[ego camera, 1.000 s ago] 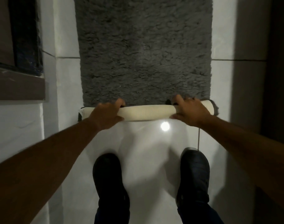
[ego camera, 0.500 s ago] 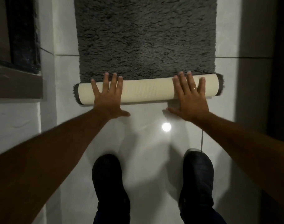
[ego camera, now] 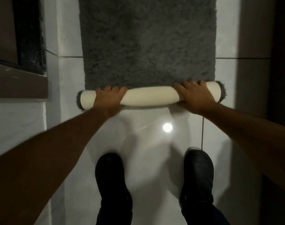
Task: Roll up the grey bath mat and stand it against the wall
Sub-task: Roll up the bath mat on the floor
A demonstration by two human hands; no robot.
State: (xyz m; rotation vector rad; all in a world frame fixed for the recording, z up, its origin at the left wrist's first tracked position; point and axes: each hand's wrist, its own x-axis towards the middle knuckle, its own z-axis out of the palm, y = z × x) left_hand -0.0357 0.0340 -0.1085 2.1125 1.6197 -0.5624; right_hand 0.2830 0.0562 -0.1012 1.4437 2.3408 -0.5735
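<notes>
The grey bath mat [ego camera: 148,41] lies flat on the white tile floor and runs away from me. Its near end is rolled into a tube [ego camera: 150,96] with the cream backing outward and grey pile showing at both ends. My left hand [ego camera: 108,99] curls over the tube's left part, fingers hooked over its far side. My right hand [ego camera: 194,95] grips the tube's right part the same way, thumb under the near side.
My two black shoes [ego camera: 112,181] [ego camera: 197,177] stand on the glossy floor [ego camera: 148,143] just behind the roll. A white wall with a brown ledge [ego camera: 18,83] is at the left. A dark wall or door [ego camera: 268,62] stands at the right.
Half a second ago both hands lay flat with fingers spread on the roll; now they are curled around it. The roll has grown thicker since a second ago.
</notes>
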